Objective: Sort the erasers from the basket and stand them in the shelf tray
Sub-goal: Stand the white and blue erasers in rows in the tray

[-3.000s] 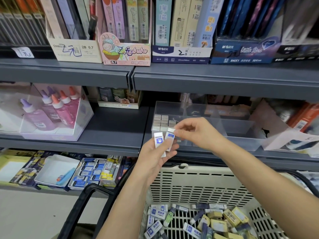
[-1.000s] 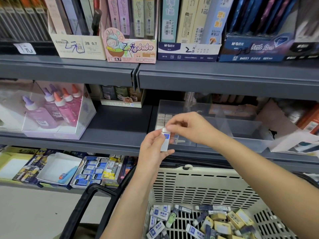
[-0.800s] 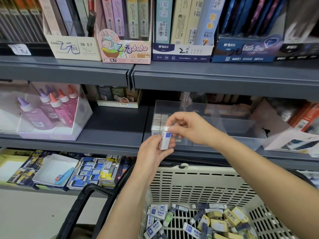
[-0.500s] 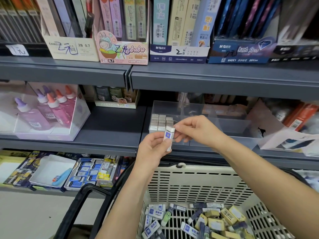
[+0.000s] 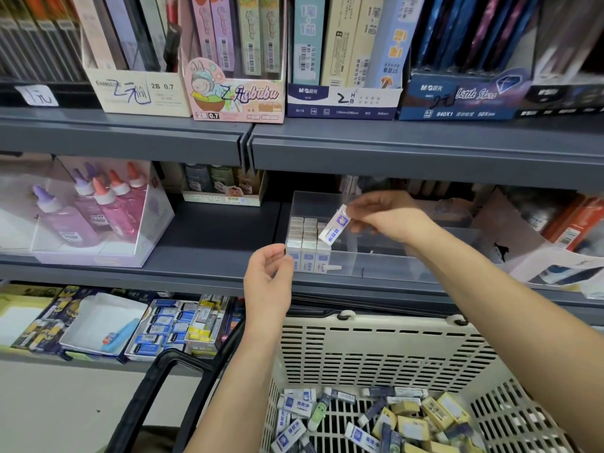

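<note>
Right hand (image 5: pixel 390 220) fingers pinch eraser (image 5: pixel 333 226), tilted, over tray (image 5: pixel 408 266) at frame centre, just above stood rows (image 5: pixel 307 243). Left hand (image 5: pixel 268 279) fingers loosely curled, empty, lower left of tray. Basket (image 5: pixel 376 348) bottom right.

The basket (image 5: pixel 385 351) is cut off at the bottom edge. Print on the held eraser (image 5: pixel 334 225) is unreadable.

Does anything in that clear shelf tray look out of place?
A small white piece lies flat on the tray floor beside the upright erasers; what it is, I cannot tell. Those stand in tidy rows.
</note>
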`<state>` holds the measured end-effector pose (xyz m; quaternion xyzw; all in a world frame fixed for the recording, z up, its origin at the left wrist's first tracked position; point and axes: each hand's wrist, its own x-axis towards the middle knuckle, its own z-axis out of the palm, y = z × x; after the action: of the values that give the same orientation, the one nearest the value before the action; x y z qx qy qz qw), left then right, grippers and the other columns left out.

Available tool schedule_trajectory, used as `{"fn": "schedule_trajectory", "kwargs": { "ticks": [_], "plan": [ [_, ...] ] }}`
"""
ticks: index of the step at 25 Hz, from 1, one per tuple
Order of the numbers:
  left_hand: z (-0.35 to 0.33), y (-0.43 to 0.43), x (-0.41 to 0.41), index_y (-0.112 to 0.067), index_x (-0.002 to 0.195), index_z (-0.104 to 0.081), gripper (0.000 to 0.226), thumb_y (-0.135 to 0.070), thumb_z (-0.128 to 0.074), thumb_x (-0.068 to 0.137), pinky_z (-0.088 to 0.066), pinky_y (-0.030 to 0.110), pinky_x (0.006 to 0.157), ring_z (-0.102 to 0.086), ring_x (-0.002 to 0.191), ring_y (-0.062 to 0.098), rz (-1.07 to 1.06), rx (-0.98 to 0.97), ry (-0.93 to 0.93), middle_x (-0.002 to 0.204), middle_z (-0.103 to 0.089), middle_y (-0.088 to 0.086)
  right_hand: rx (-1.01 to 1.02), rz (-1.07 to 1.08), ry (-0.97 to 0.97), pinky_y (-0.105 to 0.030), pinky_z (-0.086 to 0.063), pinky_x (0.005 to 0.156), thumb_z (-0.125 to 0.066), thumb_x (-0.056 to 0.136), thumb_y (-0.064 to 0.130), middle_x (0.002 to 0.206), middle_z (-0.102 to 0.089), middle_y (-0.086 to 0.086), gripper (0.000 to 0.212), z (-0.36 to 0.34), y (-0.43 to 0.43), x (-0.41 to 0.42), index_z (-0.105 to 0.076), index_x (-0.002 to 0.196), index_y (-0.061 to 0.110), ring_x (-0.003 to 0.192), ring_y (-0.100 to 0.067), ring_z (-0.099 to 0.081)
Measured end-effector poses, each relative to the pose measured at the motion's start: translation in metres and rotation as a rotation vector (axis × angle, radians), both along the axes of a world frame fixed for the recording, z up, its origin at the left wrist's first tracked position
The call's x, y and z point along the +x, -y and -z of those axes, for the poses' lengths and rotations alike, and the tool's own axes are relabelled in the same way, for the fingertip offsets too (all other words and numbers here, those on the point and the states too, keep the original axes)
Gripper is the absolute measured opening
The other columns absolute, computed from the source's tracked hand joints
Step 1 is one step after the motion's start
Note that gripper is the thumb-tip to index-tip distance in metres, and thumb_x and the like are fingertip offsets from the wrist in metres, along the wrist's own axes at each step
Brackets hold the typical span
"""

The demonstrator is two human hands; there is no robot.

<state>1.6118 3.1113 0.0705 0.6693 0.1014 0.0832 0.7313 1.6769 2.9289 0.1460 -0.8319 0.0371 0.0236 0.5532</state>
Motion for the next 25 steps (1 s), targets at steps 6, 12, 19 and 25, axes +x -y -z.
{"fn": "schedule_trajectory", "kwargs": {
  "ticks": [6,12,19,25],
  "plan": [
    [0.0,0.006,0.002,-0.027,0.104,-0.055,0.021,-0.011,-0.056,0.09,-0.047,0.036,0.1,-0.059,0.102,0.002,0.087,-0.006,-0.042,0.109,-0.061,-0.008,-0.191,0.081,0.169,-0.013,-0.048,0.07,-0.062,0.087,0.021,0.091,-0.068,0.0,0.004,0.009,-0.009,0.025,-0.064,0.085,0.024,0.061,0.005,-0.062],
    [0.001,0.007,0.002,-0.028,0.1,-0.058,0.016,-0.016,-0.058,0.091,-0.047,0.036,0.099,-0.059,0.102,0.003,0.129,-0.006,-0.06,0.105,-0.062,-0.009,-0.523,-0.015,0.258,-0.027,-0.048,0.087,-0.059,0.088,0.029,0.096,-0.069,0.007,0.014,0.019,-0.015,0.027,-0.068,0.099,0.028,0.093,-0.014,-0.062],
    [0.003,0.006,0.003,-0.025,0.114,-0.051,0.027,-0.014,-0.057,0.09,-0.044,0.036,0.103,-0.056,0.108,0.006,0.107,-0.036,-0.139,0.117,-0.058,-0.006,-0.623,-0.059,0.269,-0.022,-0.041,0.078,-0.053,0.091,0.03,0.096,-0.065,0.009,0.017,0.016,-0.021,0.037,-0.064,0.105,0.027,0.093,-0.014,-0.06],
    [0.003,0.006,0.004,-0.025,0.117,-0.05,0.029,-0.016,-0.057,0.09,-0.044,0.037,0.103,-0.054,0.112,0.01,0.126,-0.038,-0.173,0.117,-0.056,-0.005,-0.664,0.001,0.369,-0.029,-0.048,0.083,-0.053,0.092,0.03,0.103,-0.069,0.0,0.019,0.017,-0.017,0.034,-0.065,0.105,0.023,0.094,-0.021,-0.063]
  ]
}}
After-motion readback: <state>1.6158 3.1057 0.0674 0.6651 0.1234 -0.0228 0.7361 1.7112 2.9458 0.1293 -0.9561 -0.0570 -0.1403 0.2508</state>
